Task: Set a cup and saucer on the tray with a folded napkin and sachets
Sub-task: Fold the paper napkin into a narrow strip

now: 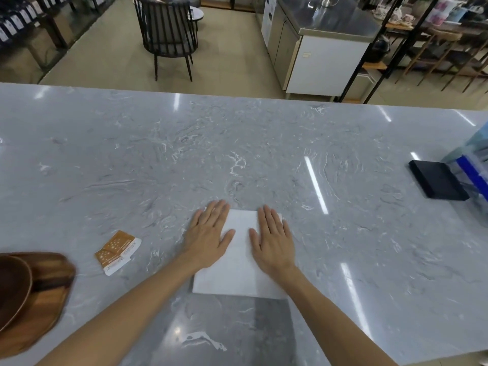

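Observation:
A white paper napkin (239, 262) lies flat on the grey marble counter (237, 154) in front of me. My left hand (210, 233) presses palm-down on its left side, fingers spread. My right hand (272, 239) presses palm-down on its right side. Two brown and white sachets (117, 250) lie overlapping on the counter to the left of the napkin. At the lower left edge sits a wooden tray (50, 291) with a dark brown saucer (13, 286) on it. No cup is in view.
A black flat box (438, 182) and a clear container with blue parts (472, 165) stand at the counter's right edge. Beyond the far counter edge are a dark chair (169, 35), a steel cabinet (317, 48) and shelves.

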`<action>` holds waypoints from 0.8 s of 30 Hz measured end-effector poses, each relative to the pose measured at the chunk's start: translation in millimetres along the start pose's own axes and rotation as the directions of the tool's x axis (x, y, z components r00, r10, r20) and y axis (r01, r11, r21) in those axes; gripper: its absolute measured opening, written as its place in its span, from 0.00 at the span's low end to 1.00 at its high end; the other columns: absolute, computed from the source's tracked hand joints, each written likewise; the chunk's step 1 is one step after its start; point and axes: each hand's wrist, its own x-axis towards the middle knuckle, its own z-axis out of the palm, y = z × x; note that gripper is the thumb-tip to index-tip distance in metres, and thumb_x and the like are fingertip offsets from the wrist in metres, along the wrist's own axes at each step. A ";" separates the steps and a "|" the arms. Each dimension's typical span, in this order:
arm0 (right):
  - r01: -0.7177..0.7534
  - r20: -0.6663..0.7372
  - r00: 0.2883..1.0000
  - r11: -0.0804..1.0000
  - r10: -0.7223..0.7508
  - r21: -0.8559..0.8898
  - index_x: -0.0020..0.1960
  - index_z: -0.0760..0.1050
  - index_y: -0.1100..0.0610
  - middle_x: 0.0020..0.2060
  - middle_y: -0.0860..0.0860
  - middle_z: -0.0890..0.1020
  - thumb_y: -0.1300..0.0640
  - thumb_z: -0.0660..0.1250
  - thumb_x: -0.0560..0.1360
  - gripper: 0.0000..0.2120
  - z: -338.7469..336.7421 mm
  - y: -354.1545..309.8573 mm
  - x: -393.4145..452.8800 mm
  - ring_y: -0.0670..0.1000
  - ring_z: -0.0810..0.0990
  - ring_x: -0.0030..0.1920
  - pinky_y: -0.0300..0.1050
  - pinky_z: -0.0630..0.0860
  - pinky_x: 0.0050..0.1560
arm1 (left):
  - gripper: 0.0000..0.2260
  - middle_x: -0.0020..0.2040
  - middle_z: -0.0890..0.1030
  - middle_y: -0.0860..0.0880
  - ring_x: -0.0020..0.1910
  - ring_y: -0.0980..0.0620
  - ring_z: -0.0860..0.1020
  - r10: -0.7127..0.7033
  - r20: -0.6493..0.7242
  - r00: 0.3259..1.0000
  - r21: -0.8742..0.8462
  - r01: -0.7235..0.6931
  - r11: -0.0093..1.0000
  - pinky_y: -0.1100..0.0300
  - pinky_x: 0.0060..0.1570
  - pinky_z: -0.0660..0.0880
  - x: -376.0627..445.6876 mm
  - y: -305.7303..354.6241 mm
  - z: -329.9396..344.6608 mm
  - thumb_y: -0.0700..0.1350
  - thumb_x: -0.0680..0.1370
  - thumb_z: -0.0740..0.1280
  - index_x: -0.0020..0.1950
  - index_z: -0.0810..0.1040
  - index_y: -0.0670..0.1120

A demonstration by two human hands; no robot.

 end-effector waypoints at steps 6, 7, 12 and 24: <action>-0.012 0.014 1.000 1.000 0.012 0.026 0.83 0.42 0.52 0.83 0.47 0.46 0.41 0.42 0.84 0.31 -0.9 8.6 0.3 0.48 0.43 0.82 0.52 0.44 0.82 | 0.32 0.83 0.45 0.52 0.82 0.52 0.42 -0.011 -0.025 1.000 -0.008 0.011 1.000 0.48 0.80 0.46 -2.9 -6.1 1.7 0.61 0.81 0.39 0.82 0.42 0.48; -0.012 0.019 1.000 0.999 0.012 0.041 0.83 0.42 0.52 0.83 0.47 0.46 0.43 0.43 0.85 0.30 -3.8 12.7 0.2 0.49 0.43 0.82 0.52 0.44 0.82 | 0.32 0.83 0.44 0.52 0.82 0.52 0.42 -0.016 -0.024 1.000 -0.016 0.016 1.000 0.48 0.80 0.46 -2.5 -7.8 0.6 0.61 0.82 0.40 0.82 0.42 0.48; 0.038 -0.002 0.999 0.976 -0.039 0.216 0.82 0.50 0.58 0.82 0.53 0.54 0.51 0.53 0.86 0.28 -19.1 29.5 -1.5 0.51 0.52 0.82 0.50 0.51 0.81 | 0.31 0.83 0.44 0.50 0.82 0.50 0.44 -0.043 0.021 0.999 -0.092 0.045 0.995 0.49 0.80 0.46 -5.3 -18.8 -4.4 0.59 0.84 0.47 0.82 0.43 0.46; 0.037 0.434 0.895 0.987 -0.101 0.155 0.64 0.75 0.56 0.51 0.52 0.76 0.50 0.77 0.72 0.24 -74.1 57.3 87.3 0.53 0.76 0.51 0.43 0.72 0.50 | 0.14 0.47 0.81 0.48 0.51 0.48 0.77 0.128 0.241 0.962 -0.338 -0.041 0.940 0.61 0.49 0.69 70.2 -49.6 -59.6 0.48 0.71 0.78 0.52 0.82 0.44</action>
